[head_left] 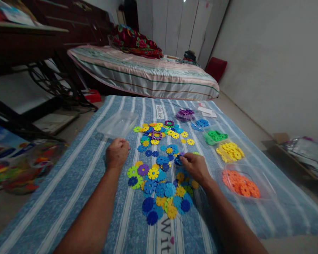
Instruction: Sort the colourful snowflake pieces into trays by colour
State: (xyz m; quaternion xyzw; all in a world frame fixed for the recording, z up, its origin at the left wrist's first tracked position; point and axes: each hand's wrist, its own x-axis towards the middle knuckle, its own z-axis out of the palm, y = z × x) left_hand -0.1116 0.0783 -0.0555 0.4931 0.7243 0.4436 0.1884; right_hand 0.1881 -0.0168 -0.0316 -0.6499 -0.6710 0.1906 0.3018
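Note:
Notched, flower-shaped plastic discs [153, 173] in yellow, blue, green and purple lie in a loose pile down the middle of the striped cloth. My right hand [196, 167] reaches into the pile's right side, thumb and fingers pinched on a dark blue disc [178, 160], partly covered by the fingertips. My left hand [117, 152] is closed and rests left of the pile, just in front of a clear plastic tub [118, 123]. What its curled fingers hold, if anything, is hidden. Two purple square frame pieces [156, 135] lie at the far end.
Along the right, clear tubs hold orange discs [241, 183], yellow discs [230, 151] and green discs [216, 137]. Blue pieces [201, 123] and purple pieces [184, 114] sit beyond. A bed [148, 77] stands behind the table, a sewing-machine stand [50, 77] at left.

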